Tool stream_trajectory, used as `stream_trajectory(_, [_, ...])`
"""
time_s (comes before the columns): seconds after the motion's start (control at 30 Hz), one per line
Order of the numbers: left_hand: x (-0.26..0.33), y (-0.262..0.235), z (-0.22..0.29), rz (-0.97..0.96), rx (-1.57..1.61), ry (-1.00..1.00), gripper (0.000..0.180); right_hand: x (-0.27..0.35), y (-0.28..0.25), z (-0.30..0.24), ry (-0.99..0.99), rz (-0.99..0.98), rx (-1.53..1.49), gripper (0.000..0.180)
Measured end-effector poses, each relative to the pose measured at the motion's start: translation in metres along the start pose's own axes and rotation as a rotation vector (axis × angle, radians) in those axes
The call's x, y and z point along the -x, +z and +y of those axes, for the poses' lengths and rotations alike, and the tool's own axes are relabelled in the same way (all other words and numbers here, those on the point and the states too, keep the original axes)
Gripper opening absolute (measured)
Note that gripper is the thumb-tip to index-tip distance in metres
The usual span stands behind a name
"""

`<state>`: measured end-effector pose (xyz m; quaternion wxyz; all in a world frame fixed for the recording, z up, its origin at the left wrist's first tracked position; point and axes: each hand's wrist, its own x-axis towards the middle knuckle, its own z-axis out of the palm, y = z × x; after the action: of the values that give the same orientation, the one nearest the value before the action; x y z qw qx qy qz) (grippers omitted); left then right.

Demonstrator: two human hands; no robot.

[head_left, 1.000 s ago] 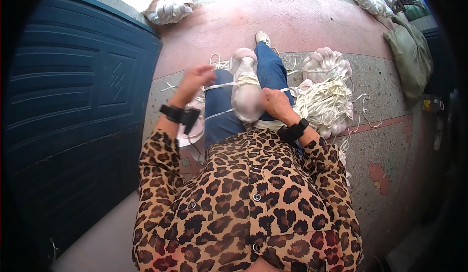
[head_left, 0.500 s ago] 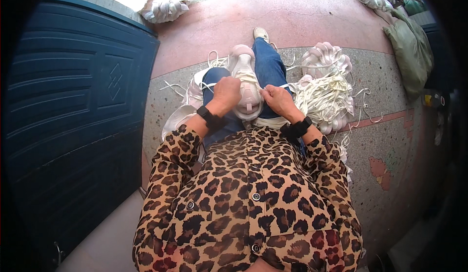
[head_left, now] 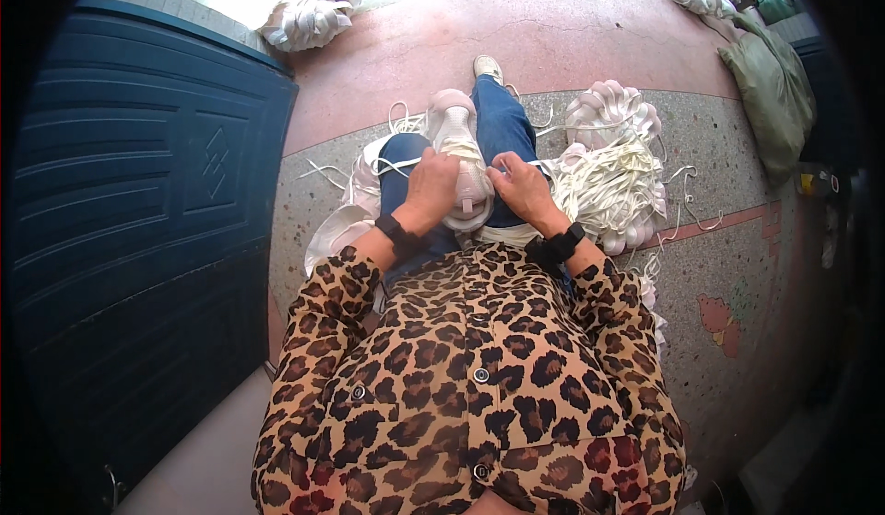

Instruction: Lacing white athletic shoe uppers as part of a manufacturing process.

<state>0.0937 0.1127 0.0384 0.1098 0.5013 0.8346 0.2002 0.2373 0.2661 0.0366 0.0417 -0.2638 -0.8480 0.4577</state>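
Observation:
A pale pink and white sneaker [head_left: 450, 114] lies lengthwise on my lap between my thighs, toe pointing away, with cream laces [head_left: 464, 149] crossing its front. My left hand [head_left: 433, 186] is closed over the shoe's left side, and a white shoelace [head_left: 398, 163] trails from it across my left thigh. At the opposite edge, my right hand [head_left: 518, 188] has thumb and forefinger brought together beside the lacing. White lace also shows just beyond its knuckles; its fingertips are partly hidden, so what they pinch is unclear.
To my right lie a big heap of loose cream laces [head_left: 608, 183] and a bundle of pinkish shoe parts [head_left: 613, 114]. More pale pieces [head_left: 336, 229] lie at my left. A dark blue panelled door [head_left: 157, 146] stands left; a grey-green sack [head_left: 770, 95] leans far right.
My right hand's forefinger has lifted and spread a little from its earlier pinch at the shoe's edge. My left hand stays on the shoe. The whole view has shifted slightly.

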Motion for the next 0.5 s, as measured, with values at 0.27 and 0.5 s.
stream_trajectory(0.27, [-0.006, 0.012, 0.001, 0.041, 0.174, -0.171, 0.031, -0.007, 0.023, -0.005, -0.138, 0.082, -0.06, 0.035])
stream_trajectory(0.5, [-0.012, 0.024, -0.006, -0.003, 0.478, -0.407, 0.049, -0.012, 0.027, -0.007, -0.129, 0.056, -0.031, 0.035])
